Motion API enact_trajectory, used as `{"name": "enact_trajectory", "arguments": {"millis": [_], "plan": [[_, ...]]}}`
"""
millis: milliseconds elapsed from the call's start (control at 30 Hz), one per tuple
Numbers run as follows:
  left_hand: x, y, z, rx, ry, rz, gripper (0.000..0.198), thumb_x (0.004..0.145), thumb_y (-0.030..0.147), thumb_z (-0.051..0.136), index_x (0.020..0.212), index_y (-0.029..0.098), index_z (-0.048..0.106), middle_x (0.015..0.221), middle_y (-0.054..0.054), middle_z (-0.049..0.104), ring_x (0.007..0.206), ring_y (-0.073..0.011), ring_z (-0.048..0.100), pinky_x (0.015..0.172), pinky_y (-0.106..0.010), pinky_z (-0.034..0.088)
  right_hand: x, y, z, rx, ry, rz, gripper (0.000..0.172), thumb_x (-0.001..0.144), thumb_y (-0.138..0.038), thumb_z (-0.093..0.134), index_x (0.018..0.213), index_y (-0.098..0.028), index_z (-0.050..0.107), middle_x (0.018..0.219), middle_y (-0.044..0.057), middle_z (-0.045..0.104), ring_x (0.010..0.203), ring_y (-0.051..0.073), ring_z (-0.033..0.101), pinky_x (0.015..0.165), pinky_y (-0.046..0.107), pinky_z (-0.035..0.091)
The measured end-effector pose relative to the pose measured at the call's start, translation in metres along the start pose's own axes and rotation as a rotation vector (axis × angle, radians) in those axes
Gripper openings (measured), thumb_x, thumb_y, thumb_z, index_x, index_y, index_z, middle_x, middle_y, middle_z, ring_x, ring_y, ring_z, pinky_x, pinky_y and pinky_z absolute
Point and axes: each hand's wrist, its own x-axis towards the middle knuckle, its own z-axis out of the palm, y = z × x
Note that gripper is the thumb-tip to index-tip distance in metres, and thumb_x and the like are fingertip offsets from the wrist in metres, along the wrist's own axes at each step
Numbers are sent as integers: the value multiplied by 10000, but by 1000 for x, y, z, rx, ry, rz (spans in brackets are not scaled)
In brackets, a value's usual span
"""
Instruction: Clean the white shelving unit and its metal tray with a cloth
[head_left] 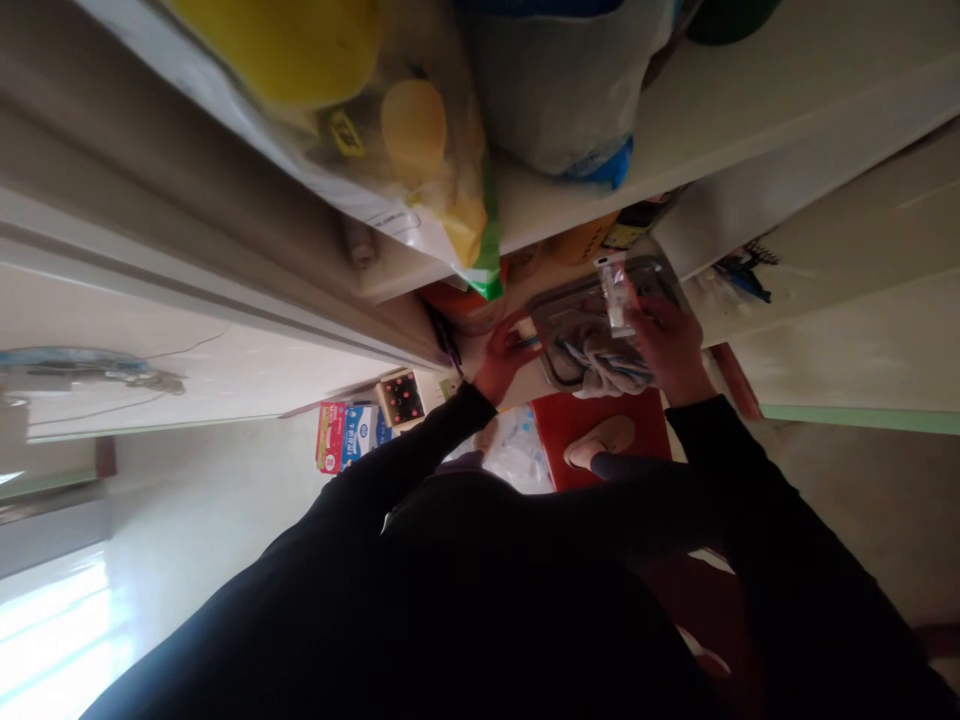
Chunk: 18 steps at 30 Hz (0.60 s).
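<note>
Left hand (501,358): fingers (519,342) clenched on a small blue-and-white item (529,336), too small to identify.
Right hand (667,345): fingers (643,318) grasping a clear plastic packet (615,296), held over a grey plastic tray (574,290).
In the tray: a grey bundle with blue stripes (604,368) stays in place, its material unclear.
Writing: none legible on the packet or the red-and-blue carton (343,436).
Around: a yellow-and-clear plastic bag (405,130) on a white shelf (712,150); a slippered foot (600,442) on red.

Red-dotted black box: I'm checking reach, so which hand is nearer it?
Left hand is nearer, close to the red-dotted black box; right hand is farther, past the grey plastic tray.
</note>
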Motion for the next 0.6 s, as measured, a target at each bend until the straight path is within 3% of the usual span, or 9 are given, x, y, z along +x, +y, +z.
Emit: {"name": "enact_trajectory", "arguments": {"millis": [133,367,600], "plan": [[3,-3,-1,47,18,44,772,806,316,1037,1489,278,680,1223,-71,826,1219,-283,811,1191,-535,642,-24,-10,16,166,-149,78,501,759,-753,732,907,-283,647,765,-35,492,727,169,460,657,308,427],[2,-1,-3,97,75,84,732,718,224,1073,1381,239,763,1114,-42,803,1039,-224,789,1048,-416,662,-50,-13,48,249,-246,201,541,747,-801,789,892,-298,653,740,-21,529,677,180,527,597,297,458],[-1,-2,-10,140,100,130,660,748,157,1027,1348,220,759,1046,-28,779,1012,-217,798,991,-360,653,-66,-21,73,507,-265,327,660,555,-773,923,820,-278,576,670,-69,496,593,101,435,540,233,366]]}}
